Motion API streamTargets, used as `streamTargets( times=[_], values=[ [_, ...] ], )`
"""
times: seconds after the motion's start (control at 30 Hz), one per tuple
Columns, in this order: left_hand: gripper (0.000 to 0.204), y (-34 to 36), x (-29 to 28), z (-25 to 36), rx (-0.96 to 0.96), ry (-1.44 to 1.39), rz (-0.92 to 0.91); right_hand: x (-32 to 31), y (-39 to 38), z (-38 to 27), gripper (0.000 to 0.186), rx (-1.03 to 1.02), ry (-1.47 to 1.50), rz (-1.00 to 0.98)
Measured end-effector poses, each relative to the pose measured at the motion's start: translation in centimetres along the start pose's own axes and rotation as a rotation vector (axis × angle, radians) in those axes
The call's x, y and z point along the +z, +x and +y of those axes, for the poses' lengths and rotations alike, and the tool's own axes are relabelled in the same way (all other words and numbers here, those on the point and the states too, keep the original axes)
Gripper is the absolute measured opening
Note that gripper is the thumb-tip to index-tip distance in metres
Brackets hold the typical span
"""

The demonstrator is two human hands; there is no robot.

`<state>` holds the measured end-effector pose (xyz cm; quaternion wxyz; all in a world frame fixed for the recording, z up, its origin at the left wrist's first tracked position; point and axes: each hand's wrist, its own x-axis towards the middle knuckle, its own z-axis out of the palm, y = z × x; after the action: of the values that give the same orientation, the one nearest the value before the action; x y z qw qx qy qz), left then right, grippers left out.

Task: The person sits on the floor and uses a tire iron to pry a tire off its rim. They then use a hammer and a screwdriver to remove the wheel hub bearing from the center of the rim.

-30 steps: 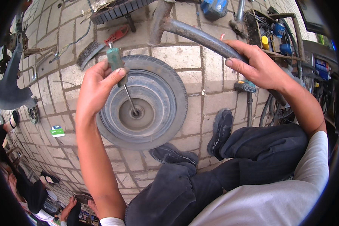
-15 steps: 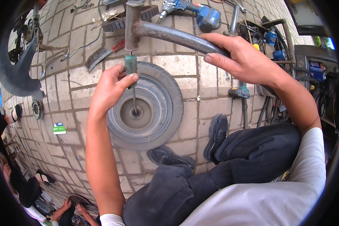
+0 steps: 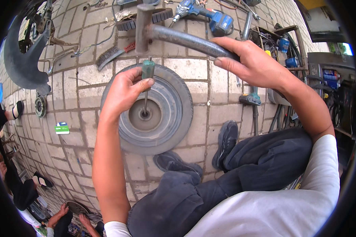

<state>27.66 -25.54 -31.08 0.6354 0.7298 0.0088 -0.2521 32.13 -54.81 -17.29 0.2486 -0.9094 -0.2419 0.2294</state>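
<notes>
nearest, hammer (image 3: pixel 190 39) clasped by handle in right hand (image 3: pixel 251 61); green-handled screwdriver (image 3: pixel 148 70) pinched near-upright in left hand (image 3: pixel 125 89), close to hammer head (image 3: pixel 143 33). possible trouble: bruised left thumb from an off-centre blow, or skewed shaft (image 3: pixel 146 99) from loose pinch. below, flat on paving (image 3: pixel 219 108), wheel (image 3: pixel 181 108) with shaft at hub (image 3: pixel 149 123); beyond, wire brush (image 3: pixel 108 58), blue drill (image 3: pixel 220 23).

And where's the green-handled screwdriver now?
Head view, left of centre: the screwdriver is in the left hand, between the hammer head and the wheel hub.
</notes>
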Motion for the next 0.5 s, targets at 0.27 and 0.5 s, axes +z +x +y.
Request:
streamTargets(
  times=[0.27, 0.5],
  values=[
    [0.027, -0.9, -0.9, -0.4, 0.008, -0.014, 0.051, -1.3, 0.5, -0.3, 0.039, 0.049, 0.304, 0.285],
    [0.028, -1.1, -0.4, 1.0, 0.027, -0.013, -0.013, 0.2, -0.2, 0.6, 0.041, -0.018, 0.173, 0.229]
  ],
)
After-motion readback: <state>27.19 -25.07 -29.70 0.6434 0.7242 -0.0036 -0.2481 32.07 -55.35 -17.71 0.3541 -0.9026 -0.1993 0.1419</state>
